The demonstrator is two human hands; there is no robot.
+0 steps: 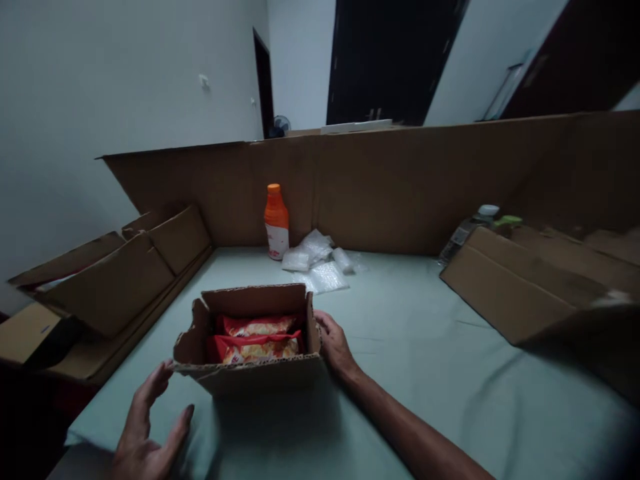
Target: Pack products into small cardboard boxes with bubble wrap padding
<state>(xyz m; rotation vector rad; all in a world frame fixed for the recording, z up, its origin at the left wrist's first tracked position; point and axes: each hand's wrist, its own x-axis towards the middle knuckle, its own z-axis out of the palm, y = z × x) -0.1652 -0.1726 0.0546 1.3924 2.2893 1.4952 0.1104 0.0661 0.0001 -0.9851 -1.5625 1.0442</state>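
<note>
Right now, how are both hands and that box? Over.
Right hand on open box's side. Left hand spread near opposite corner. Two red packets inside. Bubble wrap, orange bottle beyond.

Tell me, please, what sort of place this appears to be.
Probably a makeshift indoor work table, given the open box of red packets, the bubble wrap and the cardboard screen along its back.

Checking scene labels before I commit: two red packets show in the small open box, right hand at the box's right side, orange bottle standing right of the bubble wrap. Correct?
One fix: the orange bottle stands left of the bubble wrap, per the head view. Rest holds: two red packets show in the small open box, right hand at its right side.
</note>
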